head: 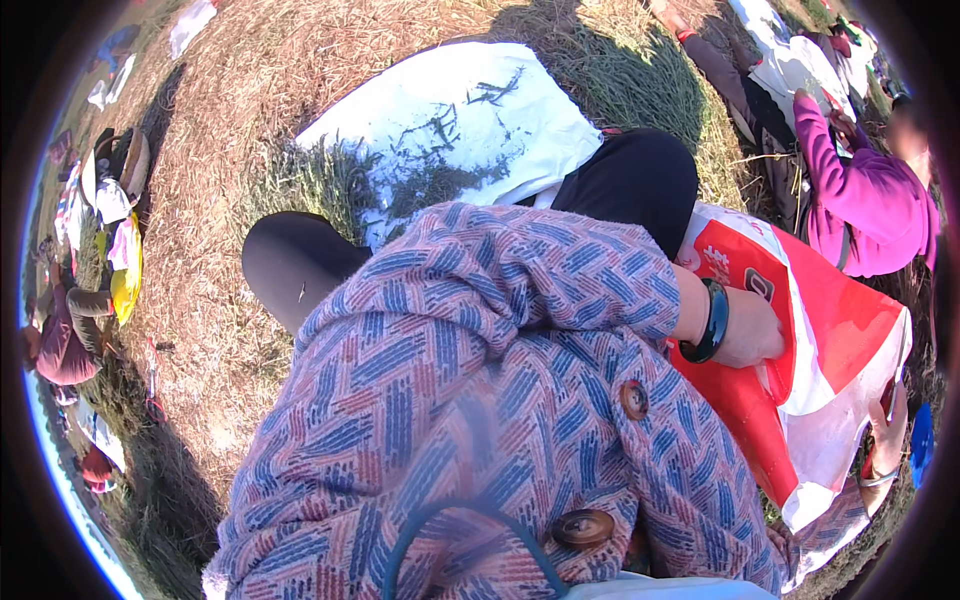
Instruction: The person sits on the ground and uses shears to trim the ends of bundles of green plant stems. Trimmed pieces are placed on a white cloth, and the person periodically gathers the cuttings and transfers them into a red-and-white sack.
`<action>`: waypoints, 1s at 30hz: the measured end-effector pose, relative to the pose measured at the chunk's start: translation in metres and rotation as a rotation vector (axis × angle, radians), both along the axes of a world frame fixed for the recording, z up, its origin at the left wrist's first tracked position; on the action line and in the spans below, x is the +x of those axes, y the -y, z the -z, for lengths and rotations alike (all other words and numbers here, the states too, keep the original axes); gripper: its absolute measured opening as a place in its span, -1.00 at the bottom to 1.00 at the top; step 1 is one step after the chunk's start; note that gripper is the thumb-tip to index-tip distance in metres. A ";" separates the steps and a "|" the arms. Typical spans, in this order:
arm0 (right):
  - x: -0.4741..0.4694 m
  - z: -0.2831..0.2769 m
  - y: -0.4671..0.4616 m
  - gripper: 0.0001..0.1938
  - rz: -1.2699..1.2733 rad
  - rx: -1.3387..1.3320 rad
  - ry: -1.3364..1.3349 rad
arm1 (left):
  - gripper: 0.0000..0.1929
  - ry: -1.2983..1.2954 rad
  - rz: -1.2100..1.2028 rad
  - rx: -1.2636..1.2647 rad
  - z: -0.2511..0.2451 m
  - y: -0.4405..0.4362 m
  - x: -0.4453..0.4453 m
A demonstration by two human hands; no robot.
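Observation:
A red and white woven sack [847, 292] lies at my right side, bearing printed writing. My left hand [750, 328], with a dark green bangle at the wrist, reaches across my body and is closed on the sack's folded edge. At the sack's far right side, my right hand [889, 431], wearing a metal bracelet, touches the white edge; its fingers are partly hidden. Before my crossed legs a white sheet [555, 112] is spread over the straw, with loose green clippings [435, 184] scattered on it.
Cut green stalks [637, 97] lie in a heap beyond the sheet, and more stalks [322, 184] at its left edge. A person in a purple top [870, 195] sits close at the right with white cloth. Other people, bags and a yellow bag [129, 270] are at the far left.

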State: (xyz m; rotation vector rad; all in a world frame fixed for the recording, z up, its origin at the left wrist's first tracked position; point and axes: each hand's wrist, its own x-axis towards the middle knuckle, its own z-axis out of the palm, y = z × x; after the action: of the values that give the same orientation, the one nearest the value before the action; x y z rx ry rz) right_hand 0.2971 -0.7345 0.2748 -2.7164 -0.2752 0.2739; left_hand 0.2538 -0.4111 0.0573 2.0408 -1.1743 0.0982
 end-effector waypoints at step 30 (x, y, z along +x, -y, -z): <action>0.085 0.065 -0.364 -0.41 -0.981 -0.246 -0.025 | -0.62 -0.548 -2.423 0.026 0.276 -0.289 -0.455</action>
State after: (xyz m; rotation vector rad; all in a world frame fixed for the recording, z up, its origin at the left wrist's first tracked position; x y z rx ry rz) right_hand 0.3823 -0.3704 0.2095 -2.5692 -1.6443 0.6275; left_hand -0.2015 -0.1226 -0.2192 1.9681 1.8962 0.5488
